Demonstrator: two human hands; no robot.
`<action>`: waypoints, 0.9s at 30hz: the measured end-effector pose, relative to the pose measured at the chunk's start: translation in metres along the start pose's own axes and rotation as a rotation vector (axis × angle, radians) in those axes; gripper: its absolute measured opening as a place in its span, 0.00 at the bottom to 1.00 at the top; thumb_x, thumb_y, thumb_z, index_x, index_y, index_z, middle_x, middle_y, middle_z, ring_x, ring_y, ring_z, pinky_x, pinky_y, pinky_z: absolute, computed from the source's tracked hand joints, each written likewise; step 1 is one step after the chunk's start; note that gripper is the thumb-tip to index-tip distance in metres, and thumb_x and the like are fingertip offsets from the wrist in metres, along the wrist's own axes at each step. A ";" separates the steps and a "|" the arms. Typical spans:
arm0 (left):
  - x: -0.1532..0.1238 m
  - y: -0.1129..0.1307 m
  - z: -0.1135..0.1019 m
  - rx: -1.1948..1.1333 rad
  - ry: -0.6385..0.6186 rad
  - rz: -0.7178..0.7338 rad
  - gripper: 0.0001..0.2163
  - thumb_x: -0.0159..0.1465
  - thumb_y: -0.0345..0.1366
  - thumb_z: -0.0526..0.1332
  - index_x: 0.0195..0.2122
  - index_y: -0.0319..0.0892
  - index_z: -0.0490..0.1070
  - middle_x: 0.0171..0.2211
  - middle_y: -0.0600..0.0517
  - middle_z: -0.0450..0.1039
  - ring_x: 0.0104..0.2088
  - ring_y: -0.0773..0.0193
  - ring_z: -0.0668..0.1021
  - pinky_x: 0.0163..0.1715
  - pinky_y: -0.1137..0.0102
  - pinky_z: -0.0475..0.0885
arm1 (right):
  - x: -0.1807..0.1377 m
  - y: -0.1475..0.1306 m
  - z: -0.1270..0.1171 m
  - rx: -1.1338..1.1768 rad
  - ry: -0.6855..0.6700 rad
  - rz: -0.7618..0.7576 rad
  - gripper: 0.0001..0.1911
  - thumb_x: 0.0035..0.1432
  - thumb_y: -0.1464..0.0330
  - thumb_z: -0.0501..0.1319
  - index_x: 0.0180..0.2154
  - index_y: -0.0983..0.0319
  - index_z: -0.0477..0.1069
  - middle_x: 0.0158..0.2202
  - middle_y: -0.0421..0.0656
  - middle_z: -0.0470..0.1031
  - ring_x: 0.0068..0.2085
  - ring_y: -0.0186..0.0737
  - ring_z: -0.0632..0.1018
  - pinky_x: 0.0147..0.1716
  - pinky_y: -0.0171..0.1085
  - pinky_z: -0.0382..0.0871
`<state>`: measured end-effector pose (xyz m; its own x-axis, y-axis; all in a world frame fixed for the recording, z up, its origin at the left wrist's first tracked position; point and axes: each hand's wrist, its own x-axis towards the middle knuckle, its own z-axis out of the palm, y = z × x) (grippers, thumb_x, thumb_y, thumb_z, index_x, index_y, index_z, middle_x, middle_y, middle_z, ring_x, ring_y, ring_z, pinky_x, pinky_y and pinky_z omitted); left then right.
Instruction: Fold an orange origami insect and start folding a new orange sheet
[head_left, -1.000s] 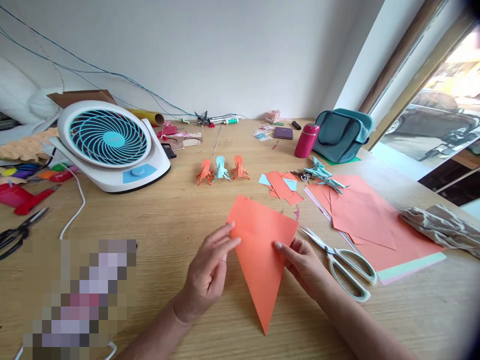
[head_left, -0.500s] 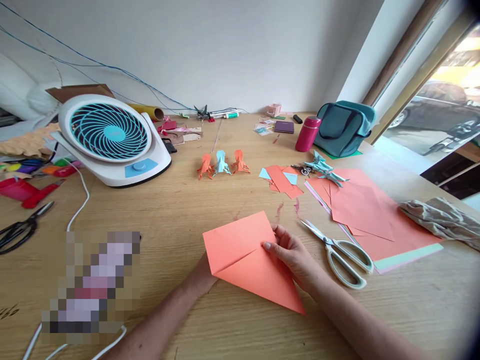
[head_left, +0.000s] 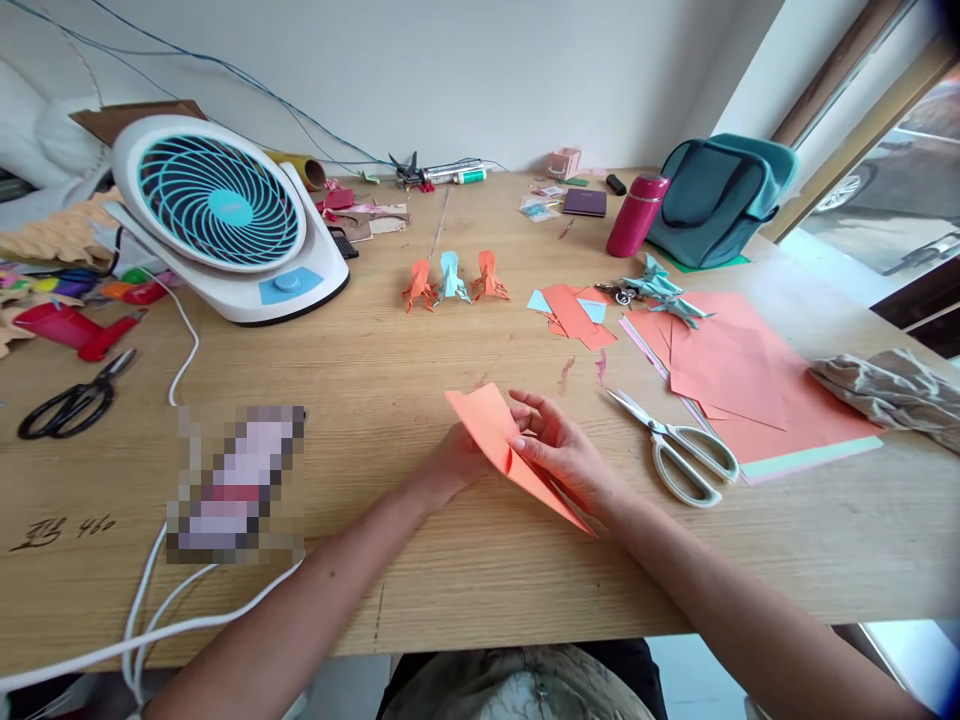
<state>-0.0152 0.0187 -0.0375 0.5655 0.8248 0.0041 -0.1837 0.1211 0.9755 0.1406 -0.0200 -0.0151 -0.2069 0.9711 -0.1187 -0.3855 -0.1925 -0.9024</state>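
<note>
A sheet of orange paper (head_left: 491, 425), creased and partly folded, is held above the table and tilted, so I see it at a slant. My left hand (head_left: 459, 462) grips it from behind on the left, with most of its fingers hidden by the paper. My right hand (head_left: 561, 452) pinches the right side, thumb on the near face and a couple of fingers raised behind. Scissors with white handles (head_left: 686, 455) lie to the right of my right hand. Beyond the hands stand three folded paper figures, two orange and one light-blue figure (head_left: 451, 277).
A white fan (head_left: 225, 215) stands back left, with black scissors (head_left: 71, 400) and a white cable (head_left: 150, 640) nearer. Orange sheets (head_left: 757, 370), paper strips (head_left: 570, 312) and a crumpled cloth (head_left: 892, 395) lie right. A pink bottle (head_left: 636, 215) and teal bag (head_left: 720, 205) stand behind.
The orange paper has turned from facing me broadly to a steeper, narrower slant, and its folded layers show. My left hand shows more beside it. The camera view has tipped downward.
</note>
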 end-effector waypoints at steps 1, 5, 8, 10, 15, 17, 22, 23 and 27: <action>-0.005 0.002 0.000 -0.049 -0.014 -0.030 0.22 0.56 0.45 0.72 0.49 0.41 0.74 0.48 0.44 0.77 0.48 0.52 0.79 0.49 0.57 0.74 | 0.000 0.000 0.001 -0.042 -0.001 -0.016 0.33 0.42 0.58 0.76 0.51 0.53 0.71 0.43 0.41 0.78 0.42 0.42 0.78 0.43 0.40 0.73; -0.018 0.010 0.002 -0.206 0.085 -0.059 0.24 0.49 0.42 0.76 0.46 0.40 0.76 0.47 0.42 0.79 0.51 0.50 0.78 0.55 0.56 0.70 | -0.003 -0.003 0.002 -0.221 0.029 -0.077 0.35 0.38 0.56 0.77 0.50 0.54 0.73 0.40 0.42 0.79 0.41 0.47 0.78 0.40 0.42 0.73; -0.018 0.016 0.001 -0.249 0.213 -0.053 0.21 0.48 0.40 0.77 0.41 0.39 0.77 0.45 0.43 0.80 0.51 0.50 0.79 0.54 0.57 0.71 | -0.007 -0.007 -0.001 -0.239 0.037 -0.069 0.27 0.49 0.54 0.72 0.50 0.54 0.74 0.44 0.41 0.80 0.42 0.45 0.78 0.40 0.40 0.72; -0.019 0.021 -0.001 -0.250 0.286 -0.047 0.19 0.48 0.39 0.77 0.39 0.39 0.76 0.44 0.44 0.81 0.48 0.51 0.80 0.51 0.59 0.73 | -0.010 -0.007 -0.004 -0.182 0.006 -0.056 0.21 0.59 0.50 0.64 0.49 0.54 0.76 0.45 0.42 0.80 0.44 0.45 0.79 0.41 0.40 0.72; -0.026 0.038 -0.003 -0.193 0.302 -0.044 0.26 0.50 0.38 0.76 0.49 0.42 0.71 0.47 0.45 0.79 0.44 0.54 0.81 0.41 0.64 0.76 | -0.011 -0.007 -0.013 -0.024 0.017 -0.096 0.24 0.61 0.47 0.60 0.48 0.55 0.77 0.49 0.45 0.80 0.48 0.50 0.79 0.44 0.44 0.74; -0.028 0.041 -0.003 -0.168 0.309 -0.063 0.28 0.51 0.38 0.75 0.52 0.43 0.69 0.48 0.45 0.79 0.43 0.53 0.82 0.40 0.63 0.77 | -0.011 -0.006 -0.014 -0.057 0.068 -0.069 0.21 0.57 0.52 0.67 0.47 0.56 0.78 0.48 0.45 0.81 0.49 0.50 0.80 0.46 0.45 0.75; -0.028 0.035 -0.009 -0.118 0.306 -0.135 0.21 0.54 0.41 0.73 0.45 0.40 0.73 0.43 0.45 0.80 0.40 0.55 0.82 0.38 0.66 0.76 | -0.007 -0.005 -0.018 -0.110 0.154 -0.026 0.18 0.52 0.55 0.72 0.40 0.59 0.80 0.43 0.46 0.83 0.47 0.52 0.81 0.49 0.48 0.75; -0.027 0.033 -0.010 -0.103 0.310 -0.142 0.19 0.54 0.42 0.73 0.44 0.40 0.73 0.42 0.45 0.80 0.39 0.57 0.82 0.37 0.66 0.75 | -0.006 -0.005 -0.020 -0.116 0.164 -0.027 0.18 0.51 0.56 0.72 0.40 0.59 0.80 0.43 0.46 0.83 0.47 0.52 0.81 0.49 0.48 0.75; -0.025 0.029 -0.015 -0.033 0.356 -0.141 0.18 0.54 0.42 0.73 0.42 0.39 0.74 0.41 0.46 0.81 0.37 0.58 0.81 0.36 0.66 0.75 | -0.003 -0.005 -0.028 -0.145 0.167 -0.001 0.22 0.46 0.57 0.75 0.43 0.58 0.79 0.44 0.44 0.83 0.47 0.51 0.81 0.48 0.48 0.77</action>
<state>-0.0474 0.0098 -0.0124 0.2735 0.9382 -0.2120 -0.1529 0.2601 0.9534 0.1684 -0.0179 -0.0217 -0.0501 0.9835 -0.1740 -0.2498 -0.1810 -0.9512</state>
